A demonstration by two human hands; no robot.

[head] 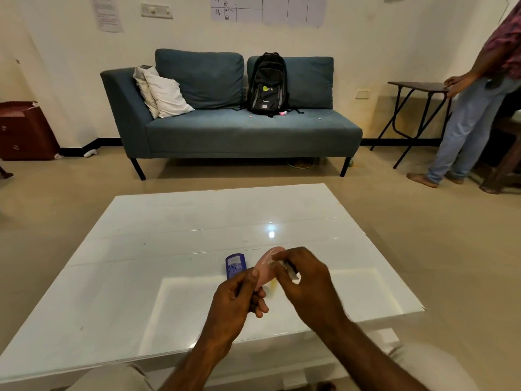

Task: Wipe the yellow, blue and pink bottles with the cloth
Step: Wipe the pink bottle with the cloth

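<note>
Wiping the pink bottle [265, 268] looks like the step in hand: the left hand [235, 300] grips its lower end above the white table [169, 235], while the right hand [306, 277] pinches a small cloth [293, 275] against it. The blue bottle [234, 266] stands just behind (contents unseen); a yellow bottle [273, 284] barely shows between the hands. Next, I judge, comes turning the bottle.

Both forearms rise from the bottom edge toward the lower centre of the frame. The left hand [235, 296] is curled closed, thumb up, knuckles toward the camera. The right hand [306, 280] bends at the wrist, its fingertips pinched together just beside the left thumb.
</note>
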